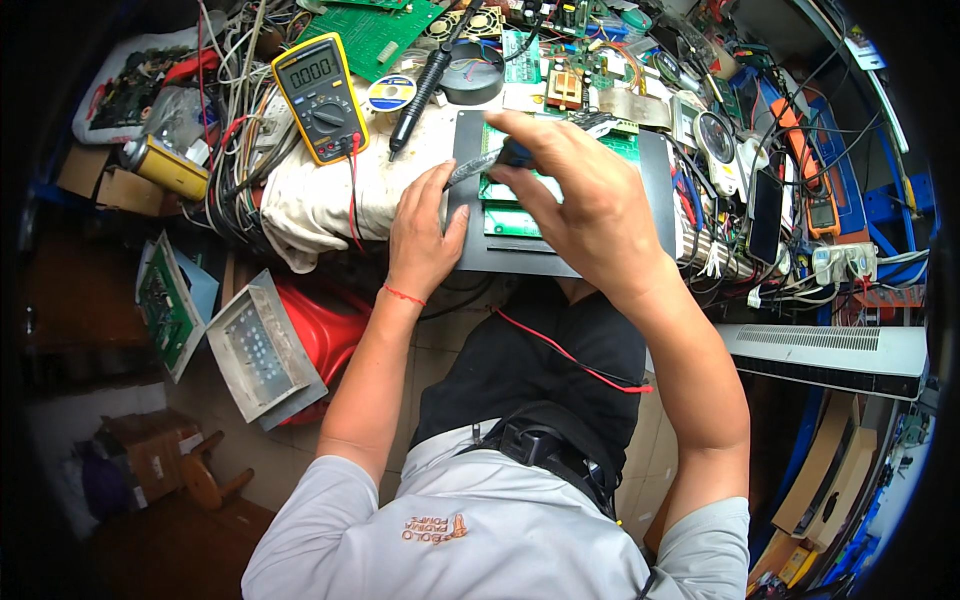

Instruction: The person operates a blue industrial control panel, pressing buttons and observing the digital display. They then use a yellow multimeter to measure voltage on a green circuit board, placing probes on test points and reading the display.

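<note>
My left hand [425, 232] rests at the left edge of a dark grey panel [655, 215], fingers stretched forward and thumb apart on the panel. My right hand [590, 195] is raised over the panel, fingers closed around a hand tool with a dark blue handle [515, 153] and a greyish shaft. The shaft slants down and left, its end close to my left fingertips. Much of the handle is hidden, so its exact kind is unclear. Green circuit boards [512, 222] show in the panel's middle, partly covered by my right hand.
A yellow multimeter [322, 100] lies on a white cloth [300, 205], left of a black pen-shaped tool [420, 98]. Solder [391, 93] sits between them. Boards, wires and another meter [822, 215] crowd the bench. A red stool [315, 330] stands below left.
</note>
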A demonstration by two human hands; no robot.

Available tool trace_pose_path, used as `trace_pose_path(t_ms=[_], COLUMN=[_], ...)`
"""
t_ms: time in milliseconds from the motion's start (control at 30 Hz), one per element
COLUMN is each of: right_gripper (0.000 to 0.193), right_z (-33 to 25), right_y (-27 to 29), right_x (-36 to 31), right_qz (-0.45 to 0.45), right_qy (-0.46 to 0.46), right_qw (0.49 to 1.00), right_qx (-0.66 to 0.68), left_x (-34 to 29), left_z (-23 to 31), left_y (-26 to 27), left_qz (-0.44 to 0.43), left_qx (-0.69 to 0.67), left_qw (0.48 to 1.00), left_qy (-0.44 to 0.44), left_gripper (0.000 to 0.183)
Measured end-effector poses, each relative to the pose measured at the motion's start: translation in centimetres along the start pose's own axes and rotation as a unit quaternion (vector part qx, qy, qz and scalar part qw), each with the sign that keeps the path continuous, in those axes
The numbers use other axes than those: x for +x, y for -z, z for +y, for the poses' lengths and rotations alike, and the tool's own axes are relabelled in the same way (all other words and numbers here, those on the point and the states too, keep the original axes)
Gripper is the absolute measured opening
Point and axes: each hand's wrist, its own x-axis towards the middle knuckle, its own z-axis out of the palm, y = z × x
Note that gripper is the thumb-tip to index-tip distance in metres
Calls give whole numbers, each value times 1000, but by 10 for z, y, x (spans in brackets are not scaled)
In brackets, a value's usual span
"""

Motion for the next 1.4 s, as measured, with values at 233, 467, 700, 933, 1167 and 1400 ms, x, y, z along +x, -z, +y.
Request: trace_pose_path(t_ms=[233, 467, 700, 933, 1167, 1400], right_gripper=[41, 43, 46, 33, 35, 32], right_z=[-10, -10, -3, 4, 10, 11], right_y=[-14, -31, -24, -26, -38, -36], right_x=[28, 40, 49, 51, 53, 45], right_qz=[2, -3, -88, -28, 29, 36], right_qy=[30, 34, 36, -23, 3, 28], right_qw=[998, 999, 994, 999, 988, 989], right_qx=[-48, -34, 62, 30, 150, 140], left_x=[-57, -72, -74, -51, 11, 32], left_z=[13, 19, 18, 17, 29, 32], left_y=[4, 10, 6, 29, 34, 23], left_qz=[102, -40, -31, -121, -18, -71], left_qx=[-221, -595, -579, -304, -179, -316], left_qw=[931, 679, 686, 841, 973, 927], left_qy=[271, 429, 439, 432, 146, 189], left_gripper=[24, 30, 31, 29, 25, 28])
